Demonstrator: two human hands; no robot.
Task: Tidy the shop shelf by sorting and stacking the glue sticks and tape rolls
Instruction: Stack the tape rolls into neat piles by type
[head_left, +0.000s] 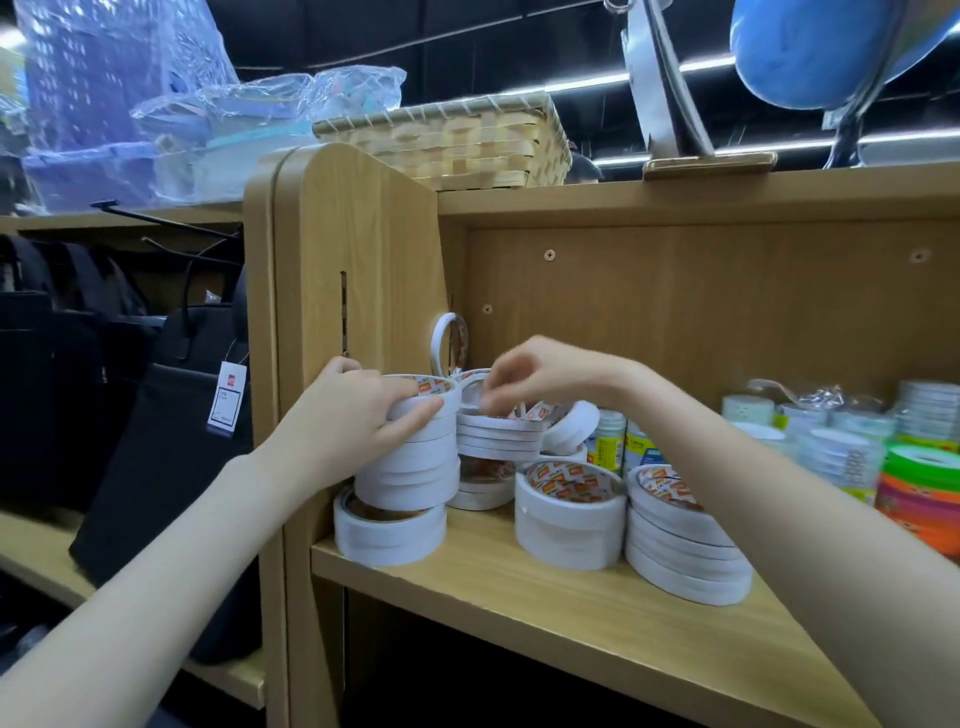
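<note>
Leaning slightly off the wider rolls beneath it, the tall stack of white tape rolls (410, 452) at the left end of the shelf (519, 613) is held by the left hand (358, 415), whose fingers are curled round its upper rolls. Just beside it, a shorter stack (493, 436) is being touched at the top by the right hand (535, 374); the fingertips are bunched over a thin roll there, but motion blur prevents it being told whether that roll is actually pinched.

Toppling is judged the chief risk. The tall stack is built of thin rolls set on a broader base that is not quite in line with it, so if the left grip is loosened before the column is squared, the upper rolls could slide forward and drop off the shelf's front edge. A nudge from the right wrist could likewise upset the loose roll (571, 426) propped aslant against the shorter stack, or the single roll (449, 343) stood on edge against the side panel behind, which could roll away.

Two further stacks (571, 519) (680, 540) stand near the front edge, close under the right forearm, and could be swept off by it. Glue bottles (608, 436) are seen behind them, and coloured tape rolls (919, 499) lie to the right, well apart from the work.
</note>
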